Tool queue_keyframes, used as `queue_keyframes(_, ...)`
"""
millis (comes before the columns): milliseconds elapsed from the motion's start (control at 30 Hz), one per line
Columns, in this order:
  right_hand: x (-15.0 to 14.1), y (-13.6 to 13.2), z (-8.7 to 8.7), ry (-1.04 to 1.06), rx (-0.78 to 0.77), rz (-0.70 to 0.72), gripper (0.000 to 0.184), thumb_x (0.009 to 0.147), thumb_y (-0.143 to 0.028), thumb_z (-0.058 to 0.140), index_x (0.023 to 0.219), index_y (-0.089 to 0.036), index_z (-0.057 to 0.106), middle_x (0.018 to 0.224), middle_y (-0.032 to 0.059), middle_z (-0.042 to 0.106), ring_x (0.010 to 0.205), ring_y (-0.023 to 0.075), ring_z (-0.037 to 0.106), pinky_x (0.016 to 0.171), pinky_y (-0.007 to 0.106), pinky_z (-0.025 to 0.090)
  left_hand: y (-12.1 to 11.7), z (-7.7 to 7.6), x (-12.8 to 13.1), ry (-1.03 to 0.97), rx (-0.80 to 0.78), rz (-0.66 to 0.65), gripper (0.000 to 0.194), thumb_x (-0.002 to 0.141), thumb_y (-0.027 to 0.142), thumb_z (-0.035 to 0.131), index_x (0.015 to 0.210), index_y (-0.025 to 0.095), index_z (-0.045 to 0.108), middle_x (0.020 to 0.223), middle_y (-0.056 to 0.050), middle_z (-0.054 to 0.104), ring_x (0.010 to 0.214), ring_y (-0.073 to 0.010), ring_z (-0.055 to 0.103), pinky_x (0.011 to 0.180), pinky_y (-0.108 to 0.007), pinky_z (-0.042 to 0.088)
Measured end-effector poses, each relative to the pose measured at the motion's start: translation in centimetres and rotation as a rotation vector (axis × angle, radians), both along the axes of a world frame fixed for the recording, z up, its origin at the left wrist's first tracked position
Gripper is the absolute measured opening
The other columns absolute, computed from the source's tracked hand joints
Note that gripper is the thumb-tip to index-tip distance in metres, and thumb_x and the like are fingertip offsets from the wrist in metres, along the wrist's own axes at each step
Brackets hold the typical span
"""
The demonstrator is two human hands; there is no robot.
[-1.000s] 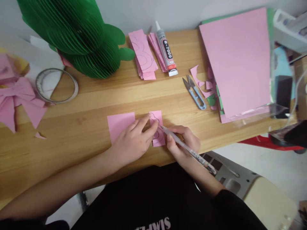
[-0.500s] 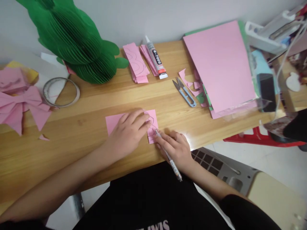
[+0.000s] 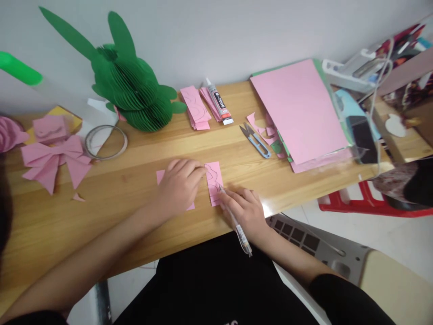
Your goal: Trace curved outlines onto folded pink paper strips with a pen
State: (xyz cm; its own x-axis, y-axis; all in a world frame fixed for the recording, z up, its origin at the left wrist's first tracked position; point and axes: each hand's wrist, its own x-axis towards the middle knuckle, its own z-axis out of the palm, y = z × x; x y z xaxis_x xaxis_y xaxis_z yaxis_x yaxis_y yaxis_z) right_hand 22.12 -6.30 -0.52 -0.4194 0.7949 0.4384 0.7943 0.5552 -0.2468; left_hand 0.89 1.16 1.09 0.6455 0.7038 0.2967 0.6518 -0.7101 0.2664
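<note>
A small pink paper strip (image 3: 214, 187) with curvy pen outlines lies on the wooden desk in front of me. My left hand (image 3: 181, 183) has its fingers drawn together, their tips at the strip's upper left edge. Partly covered by that hand is a larger pink paper piece (image 3: 159, 176). My right hand (image 3: 245, 210) is closed round a slim white pen (image 3: 239, 230), its tip over the strip's right edge. The right fingertips rest at the strip's lower right side.
Behind my hands are a stack of outlined pink strips (image 3: 195, 108), a glue tube (image 3: 219, 103) and thread snips (image 3: 256, 141). A green honeycomb paper figure (image 3: 135, 90), tape roll (image 3: 106, 142) and pink bow (image 3: 56, 158) stand left. Pink sheets (image 3: 301, 108) and a phone (image 3: 362, 140) lie right.
My left hand has slid left off the strip, uncovering its outlines, and its fingers have drawn together at the edge. My right hand keeps the pen. The view has tilted up.
</note>
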Motion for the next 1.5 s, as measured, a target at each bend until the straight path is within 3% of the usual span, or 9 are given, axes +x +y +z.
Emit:
queue_keyframes(100, -0.2, 0.2, 0.2, 0.021, 0.01, -0.011, 0.015, 0.094, -0.017, 0.058, 0.104, -0.017, 0.07, 0.092, 0.003, 0.081, 0.075, 0.019, 0.062, 0.066, 0.032, 0.043, -1.7, 0.2, 0.0, 0.029, 0.074, -0.089, 0.029, 0.099, 0.009, 0.039, 0.101, 0.013, 0.068, 0.105, -0.01, 0.073, 0.099, -0.0228, 0.066, 0.091, -0.04, 0.053)
queue_keyframes(300, -0.2, 0.3, 0.0, 0.066, -0.033, -0.006, 0.021, 0.093, -0.015, 0.059, 0.112, -0.02, 0.069, 0.092, 0.003, 0.081, 0.077, 0.0198, 0.062, 0.067, 0.033, 0.043, -4.2, -0.9, 0.2, 0.06, 0.145, -0.17, 0.027, 0.103, 0.02, 0.046, 0.115, 0.005, 0.064, 0.12, -0.017, 0.071, 0.116, -0.0276, 0.065, 0.101, -0.042, 0.051)
queue_keyframes(467, 0.1, 0.2, -0.5, 0.107, -0.073, -0.012, 0.022, 0.093, -0.019, 0.062, 0.114, -0.021, 0.07, 0.091, 0.0054, 0.079, 0.079, 0.0211, 0.062, 0.07, 0.034, 0.045, -3.8, -1.1, -0.4, 0.081, 0.043, -0.211, 0.032, 0.105, 0.036, 0.043, 0.116, 0.014, 0.065, 0.13, -0.016, 0.067, 0.125, -0.0265, 0.06, 0.102, -0.041, 0.05)
queue_keyframes(700, 0.8, 0.7, -0.3, 0.175, -0.155, -0.024, 0.024, 0.097, -0.023, 0.053, 0.115, -0.023, 0.07, 0.083, 0.0047, 0.075, 0.073, 0.0205, 0.063, 0.067, 0.033, 0.055, -3.0, -1.0, -1.1, 0.116, -0.027, -0.26, 0.033, 0.104, 0.039, 0.049, 0.122, 0.016, 0.063, 0.135, -0.014, 0.064, 0.129, -0.0265, 0.057, 0.105, -0.04, 0.044)
queue_keyframes(933, 1.1, 1.3, 0.9, 0.229, -0.215, 0.012, 0.022, 0.099, -0.024, 0.053, 0.115, -0.021, 0.068, 0.084, 0.005, 0.075, 0.074, 0.0199, 0.065, 0.069, 0.034, 0.058, -3.0, -1.1, -1.1, 0.126, -0.066, -0.267, 0.033, 0.1, 0.038, 0.058, 0.126, 0.02, 0.063, 0.139, -0.012, 0.062, 0.133, -0.0268, 0.054, 0.109, -0.041, 0.039)
queue_keyframes(1067, 1.1, 1.8, 1.3, 0.292, -0.36, -0.041, 0.02, 0.099, -0.026, 0.055, 0.112, -0.023, 0.07, 0.097, 0.0052, 0.077, 0.086, 0.0204, 0.07, 0.078, 0.035, 0.059, -3.2, -0.9, -0.9, 0.12, -0.032, -0.256, 0.034, 0.099, 0.038, 0.06, 0.127, 0.018, 0.062, 0.135, -0.012, 0.065, 0.131, -0.0265, 0.056, 0.106, -0.04, 0.042)
queue_keyframes(1233, 1.1, 2.3, 1.0, 0.542, -0.482, -0.101, 0.018, 0.099, -0.029, 0.057, 0.109, -0.024, 0.07, 0.101, 0.0032, 0.078, 0.091, 0.0182, 0.073, 0.083, 0.035, 0.059, -3.3, -0.9, -0.6, 0.139, 0.024, -0.254, 0.032, 0.103, 0.037, 0.054, 0.127, 0.017, 0.061, 0.129, -0.008, 0.069, 0.128, -0.0243, 0.057, 0.104, -0.038, 0.044)
queue_keyframes(1333, 0.9, 2.6, 0.9, 0.631, -0.483, -0.123, 0.014, 0.097, -0.028, 0.06, 0.101, -0.023, 0.072, 0.095, 0.0027, 0.078, 0.089, 0.0182, 0.073, 0.083, 0.037, 0.058, -3.3, -1.1, -0.5, 0.13, 0.02, -0.253, 0.033, 0.101, 0.038, 0.057, 0.125, 0.016, 0.063, 0.128, -0.008, 0.069, 0.127, -0.0249, 0.057, 0.103, -0.038, 0.044)
queue_keyframes(1500, 0.5, 3.1, 1.2, 0.583, -0.46, -0.114, 0.012, 0.094, -0.025, 0.062, 0.096, -0.024, 0.074, 0.091, 0.0025, 0.079, 0.086, 0.0191, 0.072, 0.081, 0.039, 0.057, -3.4, -1.3, -0.4, 0.104, 0.016, -0.236, 0.034, 0.101, 0.038, 0.057, 0.125, 0.015, 0.064, 0.127, -0.007, 0.07, 0.127, -0.0245, 0.057, 0.102, -0.037, 0.042)
